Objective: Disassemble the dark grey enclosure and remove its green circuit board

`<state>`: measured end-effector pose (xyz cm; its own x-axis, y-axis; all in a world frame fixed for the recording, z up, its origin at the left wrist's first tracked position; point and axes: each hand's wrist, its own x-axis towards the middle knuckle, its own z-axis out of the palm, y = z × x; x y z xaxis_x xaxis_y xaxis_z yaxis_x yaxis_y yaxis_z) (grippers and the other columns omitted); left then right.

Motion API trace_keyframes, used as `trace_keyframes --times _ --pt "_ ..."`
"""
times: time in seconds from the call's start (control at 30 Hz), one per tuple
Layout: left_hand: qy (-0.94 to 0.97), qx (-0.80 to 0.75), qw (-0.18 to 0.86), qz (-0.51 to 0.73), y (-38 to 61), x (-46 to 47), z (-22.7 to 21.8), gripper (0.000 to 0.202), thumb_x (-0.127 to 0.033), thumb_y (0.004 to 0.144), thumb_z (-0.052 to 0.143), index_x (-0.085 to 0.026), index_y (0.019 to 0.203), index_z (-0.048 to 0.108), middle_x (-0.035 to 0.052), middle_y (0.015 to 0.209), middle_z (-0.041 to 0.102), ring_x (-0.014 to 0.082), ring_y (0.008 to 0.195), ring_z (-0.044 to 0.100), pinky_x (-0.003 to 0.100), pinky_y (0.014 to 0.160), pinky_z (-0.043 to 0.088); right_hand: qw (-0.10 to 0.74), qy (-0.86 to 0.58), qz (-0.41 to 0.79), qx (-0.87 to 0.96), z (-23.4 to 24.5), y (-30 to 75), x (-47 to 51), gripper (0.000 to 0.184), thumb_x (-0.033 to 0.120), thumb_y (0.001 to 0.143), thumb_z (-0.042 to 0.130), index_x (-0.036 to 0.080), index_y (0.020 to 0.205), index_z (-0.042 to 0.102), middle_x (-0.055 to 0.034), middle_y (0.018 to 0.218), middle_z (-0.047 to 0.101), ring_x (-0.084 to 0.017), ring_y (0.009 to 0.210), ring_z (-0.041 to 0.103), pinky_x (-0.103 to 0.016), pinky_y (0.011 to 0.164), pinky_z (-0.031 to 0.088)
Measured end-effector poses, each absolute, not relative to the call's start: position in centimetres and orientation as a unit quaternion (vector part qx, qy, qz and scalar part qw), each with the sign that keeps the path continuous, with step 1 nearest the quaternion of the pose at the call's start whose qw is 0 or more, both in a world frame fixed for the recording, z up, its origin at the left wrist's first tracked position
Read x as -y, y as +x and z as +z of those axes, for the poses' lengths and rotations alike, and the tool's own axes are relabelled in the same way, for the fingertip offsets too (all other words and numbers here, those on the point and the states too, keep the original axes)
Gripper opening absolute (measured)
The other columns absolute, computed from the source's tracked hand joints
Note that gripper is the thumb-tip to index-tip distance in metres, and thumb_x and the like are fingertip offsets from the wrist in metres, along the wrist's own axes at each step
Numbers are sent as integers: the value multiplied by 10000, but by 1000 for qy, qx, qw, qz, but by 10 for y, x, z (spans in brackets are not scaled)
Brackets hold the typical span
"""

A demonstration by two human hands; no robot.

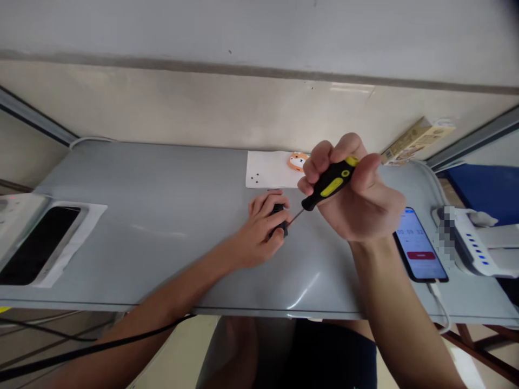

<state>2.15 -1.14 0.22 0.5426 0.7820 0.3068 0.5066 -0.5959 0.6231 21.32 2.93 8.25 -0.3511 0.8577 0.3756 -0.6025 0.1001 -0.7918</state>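
Note:
My right hand (360, 189) is closed around the black and yellow handle of a screwdriver (331, 185). Its thin shaft slants down to the left and meets a small black object (279, 220). Wrapped over that object, my left hand (265, 227) presses it against the grey table. Fingers cover most of the object, so its kind cannot be told. Just beyond my left hand lies a white sheet of paper (267, 168) with several tiny dark pieces (254, 177), perhaps screws, on it. An orange and white animal-faced item (298, 161) rests at the sheet's right side, partly behind my right hand.
A lit phone (421, 246) with a charging cable lies right, beside a white power strip (474, 246). A box (419, 140) leans by the back wall. At left, a dark-screened phone (42, 246) rests on white paper. A black cable (133, 339) crosses my left forearm.

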Motion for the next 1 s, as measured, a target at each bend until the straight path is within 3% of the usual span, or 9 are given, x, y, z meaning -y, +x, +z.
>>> trace_keyframes --times 0.13,0.33,0.53,0.73,0.83,1.0 --pt "843 -385 249 281 22 11 3 200 -125 866 406 -218 945 565 91 1316 524 305 1423 366 546 1142 345 536 -117 678 489 86 209 -24 209 454 1013 526 283 947 627 9 712 488 -162 576 463 -342 539 469" --pt "845 -383 240 286 22 12 3 204 -112 865 405 -215 948 561 88 1329 525 302 1460 321 537 1179 306 542 -127 690 462 86 207 -20 325 601 968 550 283 902 570 47 603 359 -139 496 329 -297 461 384" --pt "841 -392 241 283 23 12 5 202 -126 876 399 -216 943 567 97 1321 519 301 1419 359 547 1148 347 540 -112 685 476 84 215 -29 320 532 970 599 243 836 567 -12 799 534 -148 652 517 -323 580 485" --pt "847 -377 229 295 21 10 0 183 -149 887 397 -221 933 559 92 1315 543 299 1424 364 551 1135 337 537 -117 695 465 87 208 -25 290 512 1024 502 272 875 564 41 636 413 -130 499 398 -294 481 415" --pt "848 -376 225 298 20 10 -1 186 -150 901 400 -220 948 566 92 1323 542 299 1433 348 543 1140 328 546 -112 690 462 86 205 -23 272 535 993 552 277 904 550 52 629 398 -123 477 347 -289 459 388" --pt "846 -370 234 305 17 11 -1 238 -140 924 410 -239 1047 588 83 1339 529 288 1434 347 532 1166 312 539 -125 674 490 83 213 -26 279 450 905 720 264 884 514 20 769 509 -146 641 511 -308 559 489"
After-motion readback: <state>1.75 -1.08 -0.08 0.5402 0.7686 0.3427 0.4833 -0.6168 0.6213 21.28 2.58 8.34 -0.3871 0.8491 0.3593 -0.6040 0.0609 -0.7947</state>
